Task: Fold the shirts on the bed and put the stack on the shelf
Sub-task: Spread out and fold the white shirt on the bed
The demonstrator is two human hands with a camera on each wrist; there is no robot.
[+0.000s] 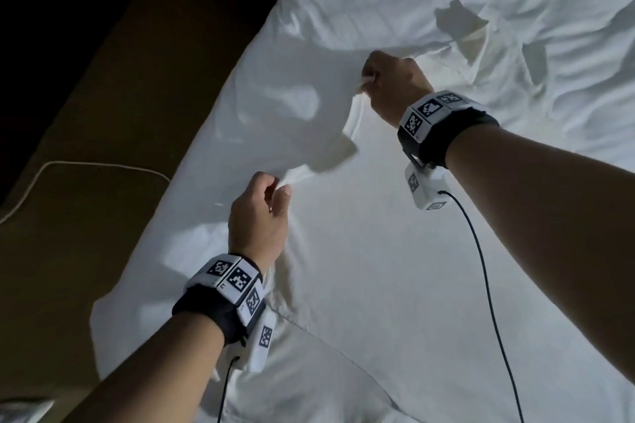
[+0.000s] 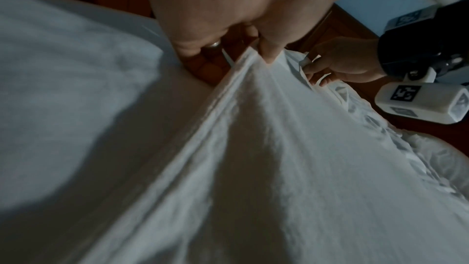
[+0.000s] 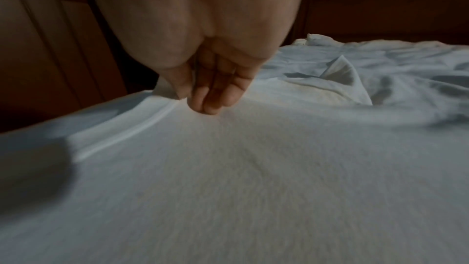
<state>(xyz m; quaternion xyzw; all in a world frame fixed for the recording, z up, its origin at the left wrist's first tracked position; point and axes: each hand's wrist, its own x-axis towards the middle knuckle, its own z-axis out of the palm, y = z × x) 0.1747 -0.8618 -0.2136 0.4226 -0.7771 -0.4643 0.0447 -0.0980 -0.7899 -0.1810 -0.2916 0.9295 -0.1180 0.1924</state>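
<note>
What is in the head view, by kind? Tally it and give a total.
Hands: 2, the left hand and the right hand, each pinching the white shirt
White shirts clearly seen: 1
Wrist bands: 2
White cord on the floor: 1
Total: 6

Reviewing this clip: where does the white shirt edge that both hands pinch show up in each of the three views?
Head: the white shirt edge runs through the centre of the picture, from the left hand up to the right hand.
Left wrist: upper centre, a raised ridge under the fingertips.
Right wrist: left of centre, a hem fold beside the thumb.
Shared landmark: the rumpled white bedsheet, upper right in the head and right wrist views.
</note>
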